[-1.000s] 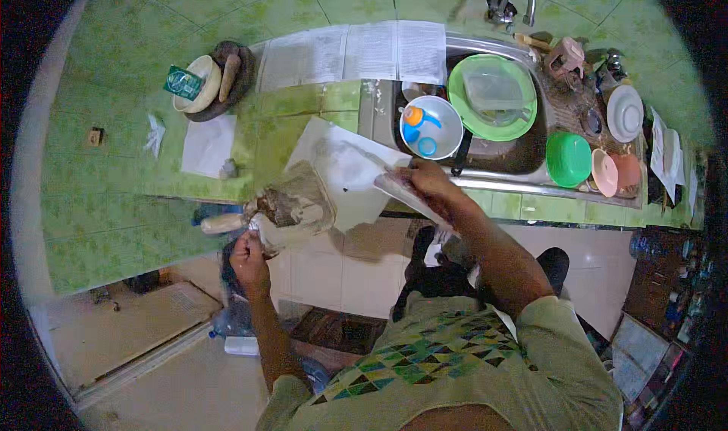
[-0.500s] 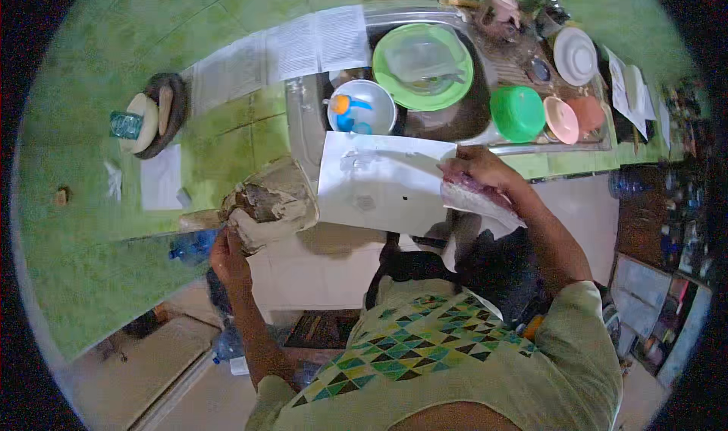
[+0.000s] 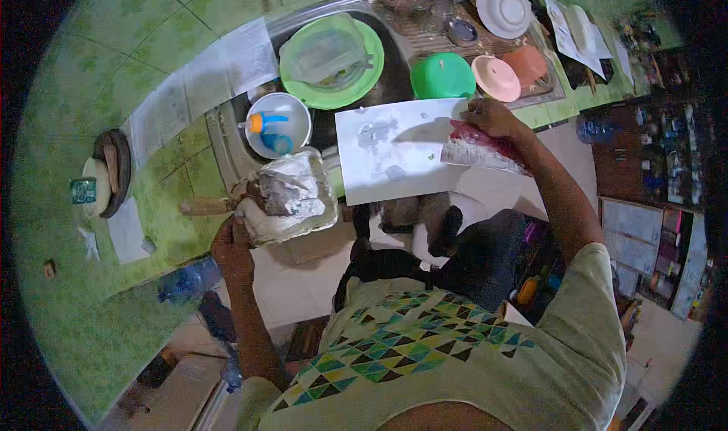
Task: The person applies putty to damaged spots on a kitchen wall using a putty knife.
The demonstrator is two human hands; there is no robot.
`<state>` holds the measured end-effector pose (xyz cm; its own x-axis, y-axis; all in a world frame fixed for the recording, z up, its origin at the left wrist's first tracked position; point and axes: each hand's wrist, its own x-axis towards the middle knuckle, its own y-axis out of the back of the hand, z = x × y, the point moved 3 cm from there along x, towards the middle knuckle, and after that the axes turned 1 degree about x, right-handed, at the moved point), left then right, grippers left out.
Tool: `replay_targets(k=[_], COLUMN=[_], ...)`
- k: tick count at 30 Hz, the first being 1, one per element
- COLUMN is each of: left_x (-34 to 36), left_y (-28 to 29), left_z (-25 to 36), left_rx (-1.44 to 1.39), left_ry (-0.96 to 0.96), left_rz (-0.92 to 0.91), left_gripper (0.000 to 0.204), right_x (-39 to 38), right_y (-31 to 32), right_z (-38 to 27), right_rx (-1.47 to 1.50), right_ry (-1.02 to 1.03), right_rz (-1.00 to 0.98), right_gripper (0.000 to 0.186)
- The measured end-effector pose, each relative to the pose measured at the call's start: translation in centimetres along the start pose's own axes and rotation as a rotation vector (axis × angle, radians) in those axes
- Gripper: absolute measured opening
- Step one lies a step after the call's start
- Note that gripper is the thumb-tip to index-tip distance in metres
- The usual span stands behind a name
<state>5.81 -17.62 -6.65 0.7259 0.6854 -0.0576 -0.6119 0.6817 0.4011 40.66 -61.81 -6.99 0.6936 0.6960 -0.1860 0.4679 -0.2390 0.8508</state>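
My left hand (image 3: 233, 253) is closed on the near left edge of a clear, square-cornered plastic container (image 3: 318, 196), tilted, with white and brown stuff smeared inside. A thick wooden handle (image 3: 205, 206) lies just beyond that hand, over the counter edge; I cannot tell whether it touches the container. On the right, my right hand (image 3: 497, 120) grips the upper corner of a white paper sheet (image 3: 409, 177), which hangs flat and shows grey damp-looking spots. A dark red and whitish piece (image 3: 489, 149), cloth or wrapping, hangs from the same hand.
Beyond the sheet is a steel sink with a lime-green basin (image 3: 371, 74) and a white pot (image 3: 303, 120). Green (image 3: 444, 74) and pink (image 3: 497, 78) bowls sit on the drainboard. A stone mortar (image 3: 117, 154) stands on the left counter. Dark animals, apparently cats (image 3: 387, 268), are at my feet.
My view has shifted right. The container has turned, so its smeared inside shows more, and come closer to the paper. Both hands keep their hold; the sheet now slants up to the right.
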Motion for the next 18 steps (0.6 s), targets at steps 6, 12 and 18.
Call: replay_targets(k=[6,12,18], left_x=[-0.2,-0.6,0.5], left_y=[-4.8,-6.9,-10.0], left_z=[1.5,2.6,1.1], left_rx=[-0.08,-0.039,0.204], left_ry=[-0.022,0.131,-0.187], left_rz=[-0.142,-0.175,-0.248], left_gripper=[0.03,0.031,0.029], right_x=[0.6,0.7,-2.6], right_y=[-1.4,-2.4,1.0], right_z=[0.9,-2.3,-4.8], right_rx=[-0.202,-0.119,0.075], right_ry=[0.199,-0.05,-0.284], right_rz=[-0.06,-0.046,0.128], right_gripper=[0.026,0.025,0.027])
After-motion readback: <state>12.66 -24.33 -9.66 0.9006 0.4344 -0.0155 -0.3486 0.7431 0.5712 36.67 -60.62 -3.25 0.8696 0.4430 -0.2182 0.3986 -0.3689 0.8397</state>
